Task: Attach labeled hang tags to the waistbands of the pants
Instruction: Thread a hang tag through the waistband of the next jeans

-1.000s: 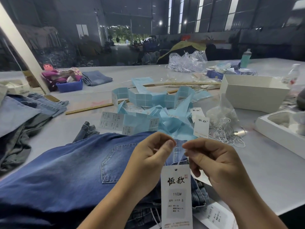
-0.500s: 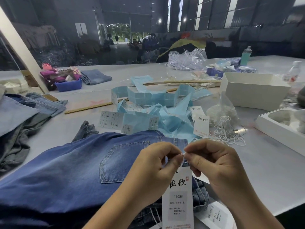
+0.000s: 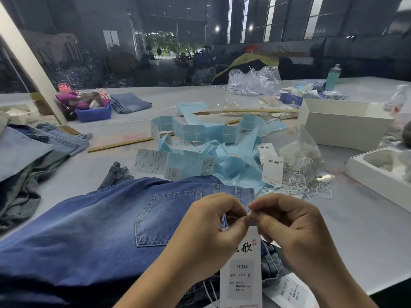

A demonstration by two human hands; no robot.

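- My left hand point(image 3: 213, 227) and right hand point(image 3: 287, 227) meet fingertip to fingertip, both with fingers curled tight, pinching the thin white string point(image 3: 248, 215) at the top of the hang tag point(image 3: 241, 270).
- The hang tag hangs just below my fingertips, between my two wrists, its long axis running straight toward me: top edge up at my fingers, bottom edge out of view at the frame's lower edge. Its printed face is up, reading "1103#" and "S".
- The blue jeans point(image 3: 89, 230) lie flat under my left hand and forearm, back pocket just left of my left knuckles, the waistband end just beyond my fingertips.
- A second tag point(image 3: 289, 290) lies on the table point(image 3: 355, 230) under my right wrist.
- Beyond my right hand sits a tangle of white strings point(image 3: 307, 181); beyond both hands, crumpled blue label backing point(image 3: 222, 161).
- Against a second ago: my hands, then apart, have closed together, and the tag sits a little lower, its top characters now partly behind my left fingers.
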